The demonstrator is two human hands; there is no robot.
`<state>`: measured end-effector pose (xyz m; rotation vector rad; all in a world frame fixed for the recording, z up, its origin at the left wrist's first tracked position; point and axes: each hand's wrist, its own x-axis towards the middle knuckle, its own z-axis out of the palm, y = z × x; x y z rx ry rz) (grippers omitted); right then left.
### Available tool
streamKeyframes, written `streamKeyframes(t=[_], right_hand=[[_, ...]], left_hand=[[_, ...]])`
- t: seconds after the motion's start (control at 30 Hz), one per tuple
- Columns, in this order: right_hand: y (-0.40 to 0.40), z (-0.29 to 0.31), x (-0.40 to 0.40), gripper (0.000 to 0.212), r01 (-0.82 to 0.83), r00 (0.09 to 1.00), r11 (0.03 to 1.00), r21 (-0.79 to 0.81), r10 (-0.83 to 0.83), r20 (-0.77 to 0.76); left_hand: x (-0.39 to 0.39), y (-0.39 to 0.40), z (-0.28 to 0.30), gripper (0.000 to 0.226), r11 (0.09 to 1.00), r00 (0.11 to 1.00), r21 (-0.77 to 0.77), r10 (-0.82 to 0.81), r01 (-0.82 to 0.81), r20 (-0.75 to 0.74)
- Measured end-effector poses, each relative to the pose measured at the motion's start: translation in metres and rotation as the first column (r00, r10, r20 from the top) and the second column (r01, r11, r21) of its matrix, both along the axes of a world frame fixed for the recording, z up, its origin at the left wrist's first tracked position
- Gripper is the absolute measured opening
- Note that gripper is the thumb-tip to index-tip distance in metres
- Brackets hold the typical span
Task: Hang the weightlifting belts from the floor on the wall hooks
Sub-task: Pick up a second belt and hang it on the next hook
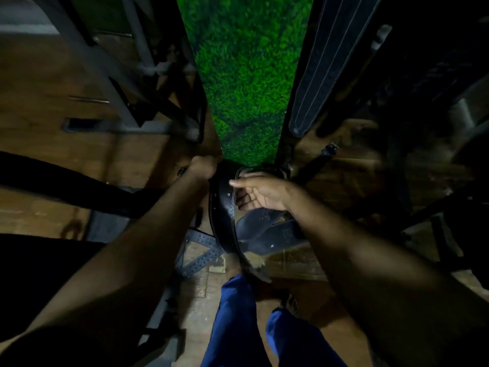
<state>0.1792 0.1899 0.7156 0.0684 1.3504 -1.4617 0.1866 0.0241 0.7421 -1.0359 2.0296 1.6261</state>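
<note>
A black leather weightlifting belt (223, 218) with white stitching and studs hangs in front of me above the floor. My left hand (202, 165) grips its upper end in a fist near the base of the wall. My right hand (260, 193) is beside the belt with its fingers straight, their tips touching the belt's inner face. More belts lie on the floor: a dark one (267, 229) under my right wrist and a grey perforated strap (203, 250) to the left. Another black belt (325, 62) hangs on the wall at upper right. No hook is visible.
A green artificial-grass wall panel (246, 75) rises straight ahead. Grey gym machine frames (105, 75) stand at left, and dark equipment (436, 154) crowds the right. The floor (39, 83) is wood-patterned. My legs in blue trousers (232, 327) are at the bottom.
</note>
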Motion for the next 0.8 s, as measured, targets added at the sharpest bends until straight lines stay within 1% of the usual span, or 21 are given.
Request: streamKeyframes(t=[0.03, 0.07, 0.13, 0.17, 0.2, 0.23, 0.3, 0.33, 0.4, 0.43, 0.47, 0.53, 0.57, 0.6, 0.63, 0.67, 0.7, 0.77, 0.8], right_hand=[[0.005, 0.012, 0.006, 0.028, 0.019, 0.999, 1.0, 0.021, -0.02, 0.028], [0.009, 0.023, 0.011, 0.043, 0.077, 0.996, 0.996, 0.039, -0.079, 0.052], [0.016, 0.041, 0.018, 0.061, 0.276, 0.958, 0.96, 0.057, -0.279, 0.068], [0.016, 0.049, 0.02, 0.067, 0.378, 0.919, 0.924, 0.054, -0.382, 0.095], [0.015, 0.057, 0.022, 0.068, 0.447, 0.884, 0.893, 0.051, -0.449, 0.128], [0.012, 0.069, 0.024, 0.064, 0.474, 0.867, 0.879, 0.055, -0.477, 0.143], [0.004, 0.094, 0.027, 0.06, 0.484, 0.866, 0.873, 0.054, -0.487, 0.115], [0.0, 0.107, 0.029, 0.051, 0.492, 0.864, 0.87, 0.041, -0.494, 0.097], [-0.006, 0.134, 0.031, 0.028, 0.482, 0.876, 0.876, 0.01, -0.482, 0.034], [-0.007, 0.146, 0.033, 0.024, 0.473, 0.881, 0.881, -0.013, -0.473, 0.004], [-0.009, 0.158, 0.035, 0.023, 0.463, 0.886, 0.886, -0.039, -0.463, -0.013], [-0.011, 0.177, 0.037, 0.019, 0.428, 0.897, 0.9, -0.084, -0.434, -0.079], [-0.012, 0.184, 0.036, 0.016, 0.406, 0.899, 0.907, -0.112, -0.418, -0.132], [-0.013, 0.188, 0.035, 0.03, 0.388, 0.893, 0.911, -0.139, -0.409, -0.188], [-0.014, 0.191, 0.032, 0.057, 0.346, 0.89, 0.928, -0.14, -0.371, -0.263], [-0.013, 0.196, 0.03, 0.073, 0.297, 0.884, 0.942, -0.157, -0.334, -0.327], [-0.01, 0.208, 0.035, 0.065, 0.247, 0.873, 0.95, -0.191, -0.303, -0.382], [0.004, 0.232, 0.051, 0.021, 0.124, 0.868, 0.965, -0.229, -0.218, -0.446], [0.013, 0.239, 0.055, 0.017, 0.098, 0.863, 0.969, -0.227, -0.196, -0.465]], left_hand=[[0.007, 0.003, 0.006, 0.041, 1.0, 1.0, 0.005, 0.015, -0.014, -0.026], [0.016, 0.005, 0.022, 0.043, 0.999, 0.997, 0.032, 0.008, -0.006, -0.075], [0.029, 0.01, 0.047, 0.039, 0.995, 0.987, 0.087, 0.067, -0.055, -0.146], [0.034, 0.012, 0.058, 0.031, 0.992, 0.975, 0.101, 0.099, -0.08, -0.197], [0.04, 0.015, 0.07, 0.017, 0.986, 0.957, 0.119, 0.147, -0.12, -0.251], [0.045, 0.019, 0.084, 0.007, 0.978, 0.936, 0.137, 0.194, -0.16, -0.294], [0.057, 0.027, 0.113, 0.024, 0.969, 0.893, 0.156, 0.239, -0.193, -0.381], [0.066, 0.03, 0.124, 0.029, 0.966, 0.876, 0.183, 0.246, -0.185, -0.415], [0.084, 0.033, 0.143, 0.033, 0.964, 0.849, 0.183, 0.257, -0.192, -0.461], [0.094, 0.033, 0.15, 0.032, 0.965, 0.84, 0.167, 0.259, -0.203, -0.477], [0.104, 0.032, 0.159, 0.029, 0.964, 0.831, 0.164, 0.263, -0.208, -0.49], [0.119, 0.022, 0.175, 0.015, 0.957, 0.815, 0.172, 0.29, -0.234, -0.503], [0.124, 0.016, 0.183, 0.023, 0.961, 0.832, 0.155, 0.277, -0.231, -0.481], [0.124, 0.009, 0.188, 0.043, 0.959, 0.853, 0.151, 0.281, -0.238, -0.44], [0.122, 0.003, 0.195, 0.061, 0.958, 0.875, 0.168, 0.28, -0.231, -0.394], [0.118, -0.002, 0.2, 0.071, 0.955, 0.887, 0.211, 0.276, -0.209, -0.37], [0.112, -0.006, 0.205, 0.071, 0.952, 0.886, 0.245, 0.269, -0.184, -0.378], [0.099, -0.001, 0.224, 0.053, 0.94, 0.863, 0.312, 0.271, -0.141, -0.426], [0.092, 0.005, 0.236, 0.045, 0.937, 0.858, 0.327, 0.268, -0.126, -0.439]])
